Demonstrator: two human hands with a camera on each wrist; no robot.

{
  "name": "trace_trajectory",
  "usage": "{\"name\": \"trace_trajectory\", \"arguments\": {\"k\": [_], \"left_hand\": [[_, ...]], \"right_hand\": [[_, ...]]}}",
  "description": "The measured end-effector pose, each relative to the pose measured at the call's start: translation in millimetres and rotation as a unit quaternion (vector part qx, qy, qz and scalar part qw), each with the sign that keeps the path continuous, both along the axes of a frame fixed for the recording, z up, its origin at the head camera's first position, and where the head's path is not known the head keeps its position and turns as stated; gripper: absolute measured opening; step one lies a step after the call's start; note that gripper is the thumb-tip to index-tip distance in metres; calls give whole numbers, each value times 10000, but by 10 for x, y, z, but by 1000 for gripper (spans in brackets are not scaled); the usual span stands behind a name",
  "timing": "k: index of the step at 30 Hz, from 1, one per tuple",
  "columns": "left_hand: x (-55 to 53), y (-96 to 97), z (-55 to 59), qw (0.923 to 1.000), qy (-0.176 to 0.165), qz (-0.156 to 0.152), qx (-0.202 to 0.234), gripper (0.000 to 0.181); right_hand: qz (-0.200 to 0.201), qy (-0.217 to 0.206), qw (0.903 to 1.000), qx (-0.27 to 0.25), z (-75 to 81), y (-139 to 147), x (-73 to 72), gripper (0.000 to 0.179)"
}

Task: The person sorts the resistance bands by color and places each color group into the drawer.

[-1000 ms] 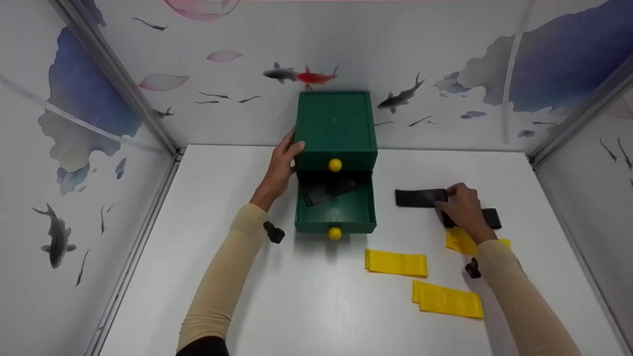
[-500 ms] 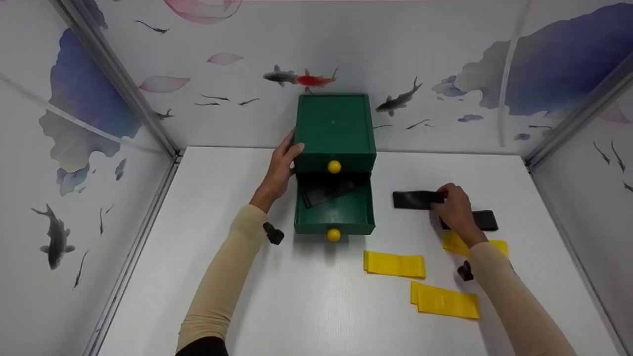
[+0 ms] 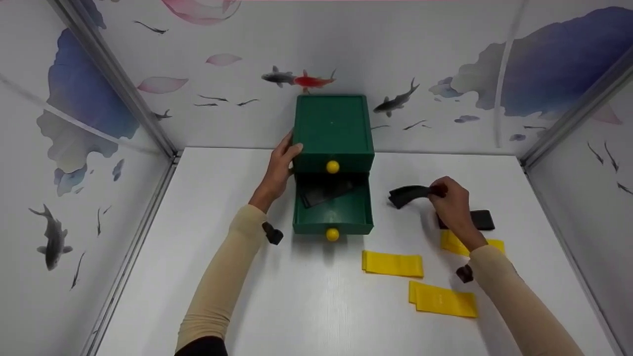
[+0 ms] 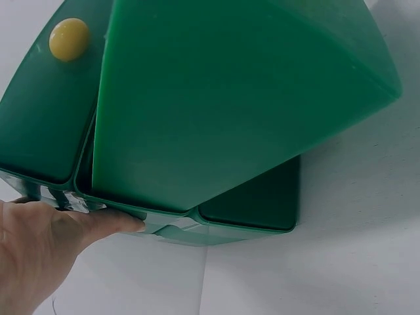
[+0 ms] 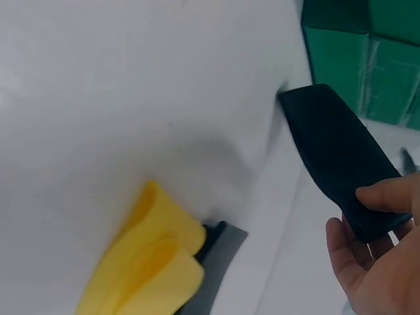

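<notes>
A green drawer cabinet [image 3: 334,126] with yellow knobs stands against the back wall, its lower drawer [image 3: 333,229] pulled out. A black folded band [image 3: 326,192] lies inside that drawer. My left hand [image 3: 276,170] rests along the cabinet's left side, thumb by the front corner; the left wrist view shows the thumb [image 4: 111,224] lying flat there. My right hand [image 3: 451,202] pinches one end of another black folded band [image 3: 409,194] between thumb and fingers. That band bends downward, its far end hanging close to the table, and appears large in the right wrist view.
Partly behind the right hand lies another black band [image 3: 482,220], with a yellow folded band [image 3: 496,244] just in front. Two more yellow bands, one nearer the drawer [image 3: 394,263] and one farther forward [image 3: 445,300], lie on the white table [image 3: 296,306]. Walls enclose the back and sides.
My right hand has drawn the black band up from the table, so it now curves instead of lying flat. The left hand keeps its place at the cabinet.
</notes>
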State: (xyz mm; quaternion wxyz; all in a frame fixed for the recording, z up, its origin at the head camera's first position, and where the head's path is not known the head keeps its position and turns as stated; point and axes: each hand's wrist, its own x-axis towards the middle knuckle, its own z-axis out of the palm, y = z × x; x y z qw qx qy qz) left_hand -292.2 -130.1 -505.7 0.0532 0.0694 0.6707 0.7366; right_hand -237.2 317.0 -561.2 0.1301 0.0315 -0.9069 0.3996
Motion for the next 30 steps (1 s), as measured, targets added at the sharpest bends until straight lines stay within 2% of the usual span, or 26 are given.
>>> {"name": "trace_trajectory", "arguments": {"k": [11,21,30], "left_hand": [[-6,-5,2,10000,-56,39,3,76],[1,12,17,10000,-54,60,-3,75],[2,4,18,10000,-46,31,33,75]], "right_hand": [[99,582,9980,-244,399,-161,136,13],[354,1210,9913,-368,797,-287,278,15],[447,1421,9874,-543,1133,-491,434,17]]}}
